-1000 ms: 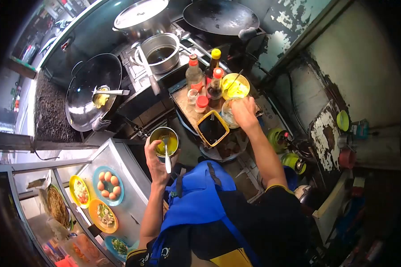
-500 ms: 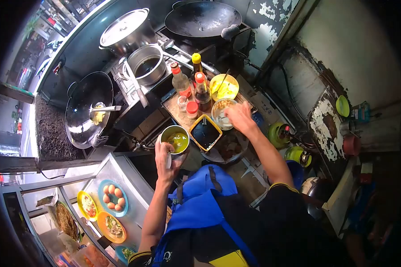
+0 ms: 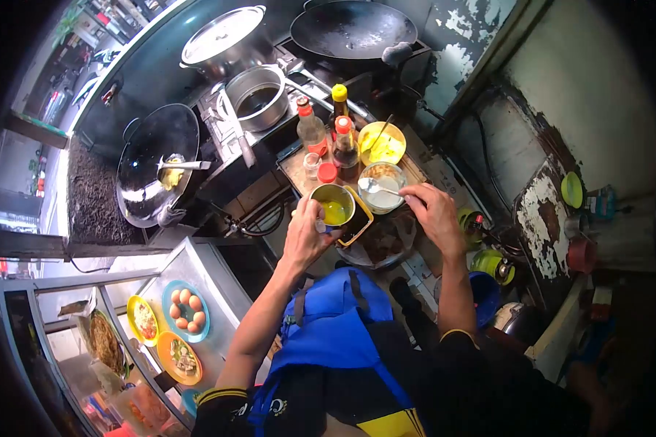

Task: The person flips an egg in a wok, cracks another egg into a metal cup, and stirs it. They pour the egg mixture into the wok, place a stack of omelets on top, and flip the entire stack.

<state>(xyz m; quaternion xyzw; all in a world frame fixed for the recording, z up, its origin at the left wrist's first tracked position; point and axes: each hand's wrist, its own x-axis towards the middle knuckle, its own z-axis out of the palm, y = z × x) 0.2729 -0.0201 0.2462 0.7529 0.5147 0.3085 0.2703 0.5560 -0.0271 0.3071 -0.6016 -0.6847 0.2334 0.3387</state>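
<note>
Near the cluttered tabletop [image 3: 293, 168], a metal cup [image 3: 331, 192] holds yellow liquid [image 3: 336, 212].

Food-stall kitchen open to street [image 3: 54, 171]: woks [image 3: 149, 146], stockpot [image 3: 240, 57], sauce bottles [image 3: 311, 133], display case [image 3: 200, 271].

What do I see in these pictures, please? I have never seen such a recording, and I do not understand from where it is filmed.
There is no machine here: a person works with two bare hands. All pictures come from one camera on the person's head, looking forward and down.

The left hand holds a metal cup with yellow liquid. The right hand holds a spoon, its tip over or in a clear tub; I cannot tell which.

On the small brown tabletop stand bottles and a yellow bowl. The cup partly hides a yellow-rimmed container.
</note>
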